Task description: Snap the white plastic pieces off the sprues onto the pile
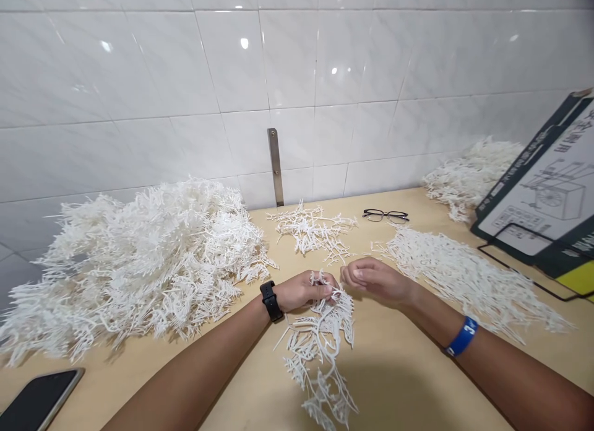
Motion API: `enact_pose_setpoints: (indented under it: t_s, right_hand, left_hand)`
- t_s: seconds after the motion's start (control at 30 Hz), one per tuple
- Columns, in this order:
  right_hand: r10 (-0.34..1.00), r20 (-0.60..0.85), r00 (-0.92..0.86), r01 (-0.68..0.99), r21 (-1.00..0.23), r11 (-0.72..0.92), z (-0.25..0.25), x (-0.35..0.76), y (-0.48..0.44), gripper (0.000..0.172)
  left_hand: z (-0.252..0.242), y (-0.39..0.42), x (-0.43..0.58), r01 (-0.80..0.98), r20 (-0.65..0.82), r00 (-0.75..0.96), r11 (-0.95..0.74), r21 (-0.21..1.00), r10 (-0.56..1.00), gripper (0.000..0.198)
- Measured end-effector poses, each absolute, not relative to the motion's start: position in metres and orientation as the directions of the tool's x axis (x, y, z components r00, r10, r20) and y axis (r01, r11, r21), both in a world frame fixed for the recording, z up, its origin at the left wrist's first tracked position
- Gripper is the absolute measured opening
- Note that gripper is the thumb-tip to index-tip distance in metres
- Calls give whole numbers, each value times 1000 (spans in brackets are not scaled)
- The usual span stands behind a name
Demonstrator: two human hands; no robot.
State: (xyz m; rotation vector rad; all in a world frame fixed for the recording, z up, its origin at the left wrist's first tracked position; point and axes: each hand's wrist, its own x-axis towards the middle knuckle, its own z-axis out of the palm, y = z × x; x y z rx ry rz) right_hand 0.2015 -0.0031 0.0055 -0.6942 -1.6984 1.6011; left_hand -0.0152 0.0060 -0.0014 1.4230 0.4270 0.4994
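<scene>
White moulded-plastic sprig cluster [322, 338] lies below left hand [304, 290], fingers pinched on its top strands. Right hand [375, 281] just beside, fingers curled closed, nothing visibly held. Looks light, springy, snag-prone; best held at thicker stems.

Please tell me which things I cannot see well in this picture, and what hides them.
Head view:
Where the white branching plastic strands meet the left hand: its fingers hide the grip.
Black smartphone: the bottom-left corner cuts it off.
Black-and-white printed board: the right edge cuts it off; its small text is unreadable.
</scene>
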Motion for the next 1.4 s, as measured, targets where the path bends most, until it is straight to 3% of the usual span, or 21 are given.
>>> enact_pose_setpoints:
  t_s: [0.1, 0.17, 0.23, 0.33, 0.43, 0.63, 0.77, 0.87, 1.03, 1.3, 1.4]
  right_hand:
    - [907, 147, -395, 225, -941, 251, 10, 207, 3, 37]
    - [945, 238, -224, 534, -781, 324, 10, 215, 11, 31]
    - [936, 333, -113, 759, -579, 298, 8, 226, 19, 22]
    - [902, 430, -28, 875, -426, 230, 7, 232, 24, 20]
    - [879, 476, -33, 846, -455, 278, 11, 220, 16, 17]
    - [905, 404, -131, 746, -561, 359, 16, 195, -3, 30]
    - [932, 219, -288, 543, -764, 348, 11, 192, -7, 44]
    - [900, 75, -429, 470, -833, 292, 7, 186, -10, 41]
    - [809, 59, -584, 263, -930, 258, 5, 180, -14, 39]
    - [699, 68, -712, 93, -977, 190, -1, 188, -10, 40]
    - [794, 80, -602, 199, -948, 247, -2, 194, -4, 44]
  left_hand:
    - [-5, 7, -11, -157, 18, 751, 153, 976, 660, 45]
    - [-8, 7, -8, -176, -8, 697, 181, 968, 717, 43]
    - [-10, 7, -6, -161, -27, 655, 174, 972, 755, 42]
    - [-11, 6, -4, -96, -31, 608, 113, 989, 793, 44]
    - [-9, 5, -3, -47, -21, 579, 59, 997, 815, 46]
    - [-5, 3, -2, -25, -47, 566, 75, 997, 823, 48]
    - [-5, 3, -2, -18, -39, 569, 60, 998, 821, 47]
    - [-5, 3, -1, -12, -36, 588, 53, 999, 808, 47]
    - [-4, 3, -5, -14, -27, 633, 46, 999, 773, 48]
    - [-2, 6, -12, -83, 32, 817, 64, 994, 576, 46]
    - [-5, 7, -11, -170, 59, 804, 133, 976, 592, 44]
